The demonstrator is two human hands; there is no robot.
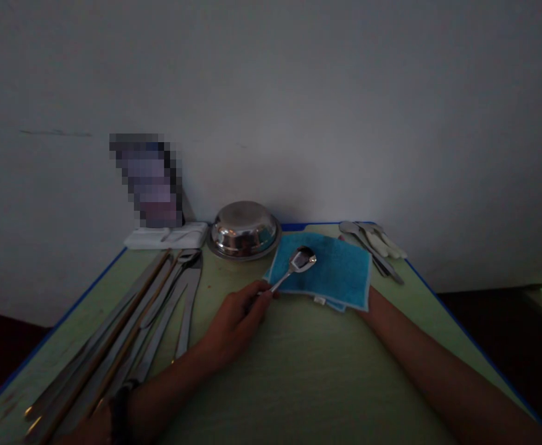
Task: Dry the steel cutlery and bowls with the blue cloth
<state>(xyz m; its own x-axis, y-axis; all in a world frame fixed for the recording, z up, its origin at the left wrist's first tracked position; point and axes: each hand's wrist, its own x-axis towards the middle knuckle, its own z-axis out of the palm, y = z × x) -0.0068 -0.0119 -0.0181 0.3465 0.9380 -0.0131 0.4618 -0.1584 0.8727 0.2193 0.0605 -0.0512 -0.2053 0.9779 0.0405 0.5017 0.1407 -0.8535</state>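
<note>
Pinched by its handle in my left hand [241, 315] is a metal spoon [302, 259], its bowl tilted up over a blue cloth [335, 266]. The cloth is spread out, with a pale edge and a small white tag. My right wrist [367, 304] reaches in from the right and passes beneath the cloth. That hand is covered by it, so its fingers cannot be made out.
An upturned metal bowl [245, 228] stands by the wall. Long-handled utensils [127, 327] and chopsticks lie at the left. Several spoons [382, 242] lie at the back right. A blurred phone [152, 182] leans on the wall above a white stand [166, 238].
</note>
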